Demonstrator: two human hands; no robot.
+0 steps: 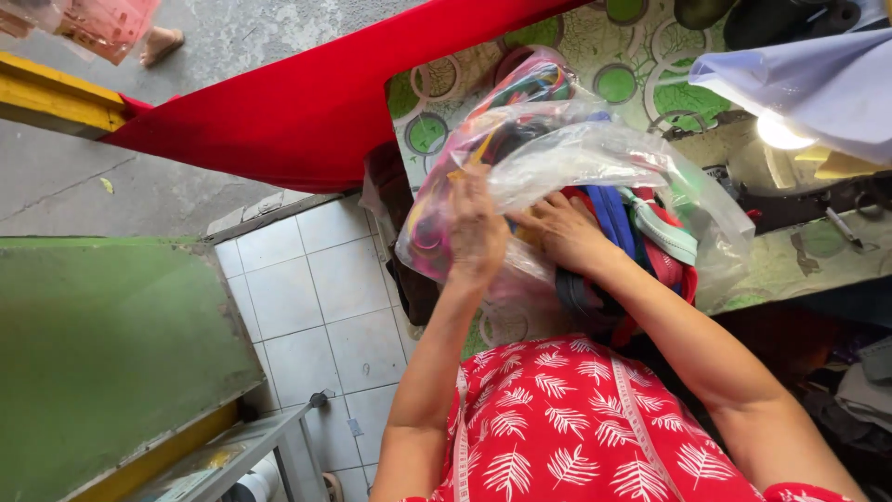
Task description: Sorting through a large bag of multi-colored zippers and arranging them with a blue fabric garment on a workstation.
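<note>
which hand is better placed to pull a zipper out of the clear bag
Probably the right hand: it is inside the mouth of the clear plastic bag, fingers on the bundled coloured zippers. The left hand grips the bag's outside, steadying it.

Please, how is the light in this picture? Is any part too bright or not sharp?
Head view: daylight, mostly even; a lamp at upper right is blown out to white; the clear plastic bag held by the left hand and right hand shows pale glare; the pink thing at the top left corner is soft.
</note>
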